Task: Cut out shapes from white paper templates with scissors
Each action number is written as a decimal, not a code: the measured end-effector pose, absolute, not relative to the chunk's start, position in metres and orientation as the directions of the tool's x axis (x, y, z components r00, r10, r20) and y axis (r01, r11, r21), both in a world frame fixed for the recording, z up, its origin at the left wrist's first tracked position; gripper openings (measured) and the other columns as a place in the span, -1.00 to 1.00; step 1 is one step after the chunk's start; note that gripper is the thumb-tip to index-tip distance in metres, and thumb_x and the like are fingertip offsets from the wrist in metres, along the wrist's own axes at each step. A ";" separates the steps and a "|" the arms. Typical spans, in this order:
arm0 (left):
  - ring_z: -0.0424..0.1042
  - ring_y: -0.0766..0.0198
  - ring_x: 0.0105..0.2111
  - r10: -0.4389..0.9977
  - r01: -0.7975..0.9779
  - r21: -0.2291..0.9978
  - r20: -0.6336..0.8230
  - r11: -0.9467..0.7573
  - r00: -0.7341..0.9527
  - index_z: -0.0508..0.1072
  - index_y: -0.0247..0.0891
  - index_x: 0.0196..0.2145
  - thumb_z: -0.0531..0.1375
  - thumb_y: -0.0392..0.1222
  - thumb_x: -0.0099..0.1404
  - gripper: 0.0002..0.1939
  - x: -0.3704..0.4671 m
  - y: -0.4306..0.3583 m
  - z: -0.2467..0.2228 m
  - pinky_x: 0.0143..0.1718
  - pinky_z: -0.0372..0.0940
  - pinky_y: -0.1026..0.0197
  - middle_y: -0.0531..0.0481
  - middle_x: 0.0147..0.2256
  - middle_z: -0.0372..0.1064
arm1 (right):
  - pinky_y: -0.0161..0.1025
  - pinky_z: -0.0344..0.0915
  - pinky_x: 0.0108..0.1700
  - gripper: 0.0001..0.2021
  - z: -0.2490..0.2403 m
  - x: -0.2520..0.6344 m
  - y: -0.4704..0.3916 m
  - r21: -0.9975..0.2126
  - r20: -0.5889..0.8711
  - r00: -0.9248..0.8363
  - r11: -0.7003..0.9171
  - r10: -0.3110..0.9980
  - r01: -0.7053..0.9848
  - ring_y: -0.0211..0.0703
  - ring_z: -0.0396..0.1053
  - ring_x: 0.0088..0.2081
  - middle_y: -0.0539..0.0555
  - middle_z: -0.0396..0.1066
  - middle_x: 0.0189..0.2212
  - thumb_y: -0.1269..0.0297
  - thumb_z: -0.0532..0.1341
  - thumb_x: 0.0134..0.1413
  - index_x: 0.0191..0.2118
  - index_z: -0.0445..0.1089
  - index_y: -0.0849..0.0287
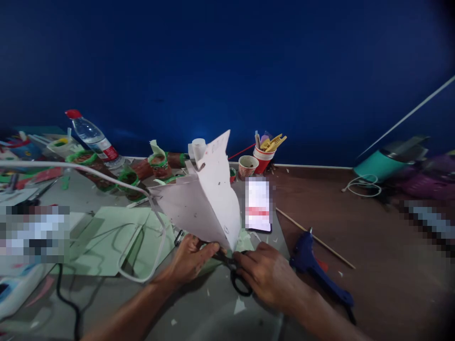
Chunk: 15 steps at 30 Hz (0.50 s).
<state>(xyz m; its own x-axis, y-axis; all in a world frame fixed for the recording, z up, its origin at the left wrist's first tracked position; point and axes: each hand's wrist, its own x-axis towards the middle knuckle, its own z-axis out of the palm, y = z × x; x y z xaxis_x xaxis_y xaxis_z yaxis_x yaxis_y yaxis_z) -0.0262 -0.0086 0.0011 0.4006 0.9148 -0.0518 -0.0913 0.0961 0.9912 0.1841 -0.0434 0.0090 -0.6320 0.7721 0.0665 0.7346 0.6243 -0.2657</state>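
My right hand (265, 270) is closed on the black handles of a pair of scissors (241, 284), whose blades point left toward my other hand. My left hand (194, 258) pinches something dark and thin at the lower edge of a folded white card piece (216, 203); what lies between its fingers is partly hidden. The card stands up in two angled panels just beyond both hands. Pale green paper shows beneath it. Small paper scraps (240, 305) lie on the grey mat nearer to me.
A blue glue gun (320, 274) and a thin wooden stick (316, 239) lie right. Behind the card are a lit phone (258, 203), paper cups (248, 166) and brown-green tubes (159, 166). Left are a white cable (106, 175), green sheets (106, 237) and a bottle (94, 137).
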 end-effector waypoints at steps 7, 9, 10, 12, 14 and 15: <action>0.45 0.11 -0.34 0.959 -0.174 0.983 -0.012 0.064 0.284 0.51 -0.34 -0.38 0.24 -0.13 0.11 -0.80 -0.030 -0.007 0.018 -0.24 0.33 0.12 -0.11 -0.43 0.50 | -0.17 0.11 -0.17 -0.72 0.017 0.185 -0.041 -0.278 0.044 -0.614 0.600 0.788 0.750 -0.09 0.38 -0.30 0.11 0.46 -0.30 0.31 0.06 0.20 0.00 0.30 0.20; 0.46 0.08 -0.32 0.959 -0.184 0.982 0.006 0.048 0.283 0.52 -0.34 -0.34 0.23 -0.12 0.12 -0.77 -0.033 -0.007 0.016 -0.21 0.33 0.09 -0.12 -0.43 0.50 | -0.17 0.12 -0.21 -0.76 0.019 0.184 -0.041 -0.266 -0.011 -0.615 0.591 0.788 0.762 -0.10 0.37 -0.34 0.11 0.46 -0.34 0.32 0.07 0.18 -0.07 0.34 0.20; 0.46 0.07 -0.30 0.955 -0.188 0.981 0.017 0.041 0.295 0.52 -0.34 -0.32 0.23 -0.11 0.12 -0.76 -0.034 -0.007 0.015 -0.19 0.33 0.08 -0.13 -0.42 0.51 | -0.18 0.12 -0.22 -0.79 0.020 0.183 -0.041 -0.265 -0.035 -0.619 0.590 0.784 0.762 -0.10 0.37 -0.35 0.11 0.46 -0.36 0.32 0.07 0.19 -0.12 0.36 0.19; 0.45 0.05 -0.25 0.944 -0.195 0.980 0.035 0.032 0.329 0.53 -0.32 -0.33 0.23 -0.08 0.12 -0.75 -0.034 -0.009 0.013 -0.15 0.31 0.07 -0.14 -0.38 0.51 | -0.17 0.13 -0.20 -0.83 0.020 0.182 -0.042 -0.261 -0.050 -0.621 0.590 0.782 0.764 -0.10 0.37 -0.35 0.11 0.46 -0.37 0.30 0.08 0.17 -0.20 0.39 0.20; 0.45 0.05 -0.24 0.916 -0.189 0.980 0.026 0.054 0.400 0.54 -0.30 -0.34 0.23 -0.04 0.12 -0.74 -0.033 -0.014 0.012 -0.15 0.31 0.07 -0.14 -0.35 0.52 | -0.16 0.13 -0.16 -0.85 0.019 0.182 -0.042 -0.269 -0.030 -0.619 0.590 0.785 0.761 -0.08 0.38 -0.32 0.12 0.47 -0.36 0.31 0.11 0.14 -0.23 0.39 0.21; 0.45 0.05 -0.26 0.890 -0.167 0.983 0.005 0.079 0.456 0.55 -0.30 -0.36 0.22 -0.03 0.13 -0.73 -0.033 -0.016 0.012 -0.18 0.31 0.07 -0.13 -0.37 0.52 | -0.16 0.13 -0.15 -0.85 0.019 0.182 -0.042 -0.280 -0.014 -0.620 0.593 0.784 0.755 -0.08 0.38 -0.31 0.13 0.48 -0.35 0.33 0.12 0.13 -0.23 0.39 0.21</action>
<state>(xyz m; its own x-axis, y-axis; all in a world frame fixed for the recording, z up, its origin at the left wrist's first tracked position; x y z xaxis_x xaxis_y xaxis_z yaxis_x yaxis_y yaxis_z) -0.0327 -0.0159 0.0120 0.4559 0.8900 0.0055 -0.1666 0.0793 0.9828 0.1818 -0.0424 0.0186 -0.6204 0.7841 -0.0144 0.7554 0.5925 -0.2797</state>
